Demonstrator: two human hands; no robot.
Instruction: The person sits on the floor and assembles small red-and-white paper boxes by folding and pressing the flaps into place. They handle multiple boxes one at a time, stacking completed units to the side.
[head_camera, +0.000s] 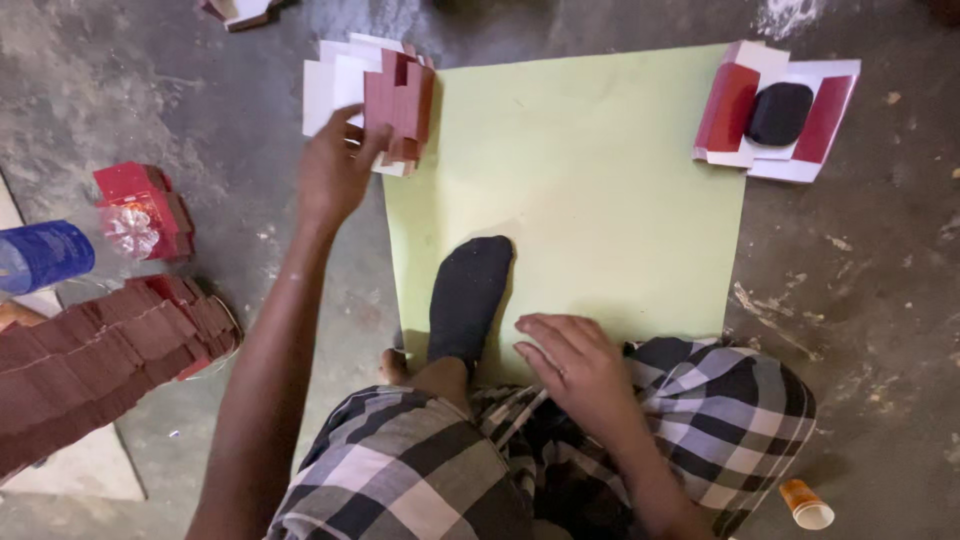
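- i see a rough grey concrete floor (560, 25), stained and scuffed, with white powdery marks near the top edge and small scraps at the right.
- a large pale green paper sheet (600, 190) lies flat on that floor, straight ahead of the seated person.
- my view shows the left hand (332, 170) at the sheet's top left corner, fingers closed on a stack of dark red and white flat die-cut card pieces (395, 100); the stack rests partly on the floor, partly over the sheet's edge.
- the right hand (570, 365) lies open, palm down, fingers spread on the sheet's near edge, gripping nothing.
- a foot in a black sock (468, 295) rests on the sheet just beside the right hand.
- black-and-white checked cloth (730, 400) covers the legs at the bottom.
- at the sheet's top right corner, red and white folded card pieces (735, 110) carry a black oval pad (780, 112).
- at the left, a long fanned pile of dark red card pieces (90, 355), a red box with clear wrap (140, 210) and a blue cylinder (45, 255) sit on the floor.
- a small orange tube with a white cap (806, 503) lies at the lower right.
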